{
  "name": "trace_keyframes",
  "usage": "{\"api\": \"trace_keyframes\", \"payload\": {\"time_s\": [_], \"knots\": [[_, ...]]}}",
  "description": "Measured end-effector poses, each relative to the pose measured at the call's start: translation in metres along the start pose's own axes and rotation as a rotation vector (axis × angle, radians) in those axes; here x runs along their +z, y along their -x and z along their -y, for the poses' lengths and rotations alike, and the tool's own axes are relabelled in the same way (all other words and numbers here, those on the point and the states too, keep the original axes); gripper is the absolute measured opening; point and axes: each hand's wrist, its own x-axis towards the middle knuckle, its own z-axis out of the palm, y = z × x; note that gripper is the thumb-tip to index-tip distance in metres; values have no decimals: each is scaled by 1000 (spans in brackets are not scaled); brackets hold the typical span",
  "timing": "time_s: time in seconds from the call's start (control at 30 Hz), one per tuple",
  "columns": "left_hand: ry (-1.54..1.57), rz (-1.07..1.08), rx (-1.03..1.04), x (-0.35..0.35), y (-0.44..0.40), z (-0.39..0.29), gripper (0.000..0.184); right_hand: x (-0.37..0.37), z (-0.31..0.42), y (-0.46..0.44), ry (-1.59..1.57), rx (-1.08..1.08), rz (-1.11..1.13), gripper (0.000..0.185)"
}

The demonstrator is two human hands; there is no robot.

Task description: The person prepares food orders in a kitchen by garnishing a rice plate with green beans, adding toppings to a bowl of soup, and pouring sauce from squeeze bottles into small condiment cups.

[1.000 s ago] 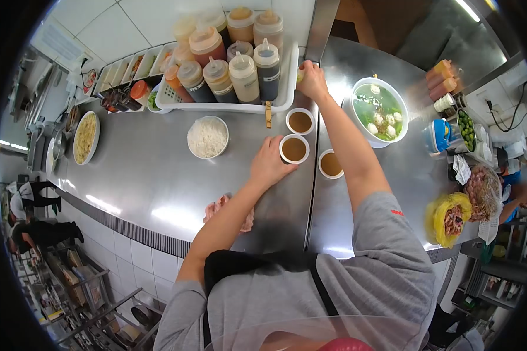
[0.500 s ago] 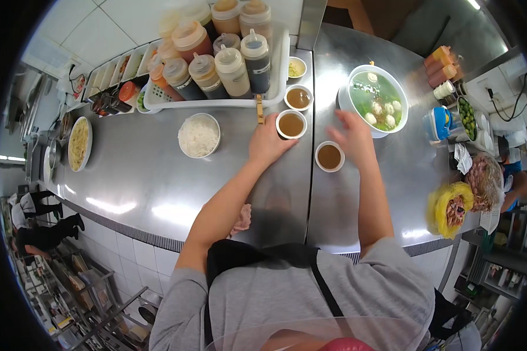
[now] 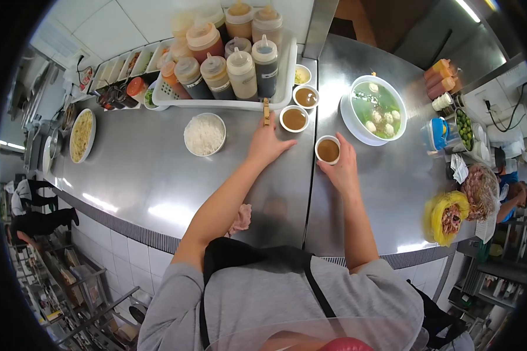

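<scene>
My right hand (image 3: 344, 169) is closed around a small white cup of brown sauce (image 3: 328, 150), thumb on the near side and fingers along its right. My left hand (image 3: 267, 144) is open, thumb and fingers apart, just left of a second sauce cup (image 3: 294, 119) and holding nothing. Its fingertips are close to a wooden clothespin (image 3: 267, 111) at the edge of the bottle tray. Behind stands a third sauce cup (image 3: 305, 97). A white bowl of green soup with pale balls (image 3: 377, 111) is right of the cups. To the left is a bowl of rice (image 3: 205, 134).
A white tray (image 3: 216, 105) holds several squeeze bottles (image 3: 242, 76). Behind the sauce cups is a small cup with yellowish contents (image 3: 301, 75). A noodle dish (image 3: 82, 136) lies far left, a yellow bag (image 3: 448, 216) far right. A pinkish cloth (image 3: 240, 219) lies by my left forearm.
My left hand has let go of the second sauce cup and drawn slightly left. My right hand has come down from beside the soup bowl and taken hold of the nearest cup.
</scene>
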Motion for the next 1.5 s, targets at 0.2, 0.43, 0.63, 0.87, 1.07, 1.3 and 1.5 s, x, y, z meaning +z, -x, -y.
{"api": "trace_keyframes", "payload": {"time_s": [0.2,0.43,0.63,0.87,1.07,1.3,1.5], "knots": [[365,-102,208,-8,31,39,34,28,-9,-41,-59,-39,-147,71],[300,-88,178,-5,25,39,24,38,-1,-52,-24,-23,-269,76],[457,-121,195,2,24,53,24,41,36,13,-147,-302,-236,9],[386,44,15,-93,80,58,20,81,153,105,-188,-542,553,52],[564,-382,-287,-172,168,137,17,156,181,124,222,-820,509,67],[998,-852,-643,-303,211,267,35,209,254,82,15,-827,481,59],[1372,-861,-527,-410,164,448,67,242,289,85,46,-715,374,53]]}}
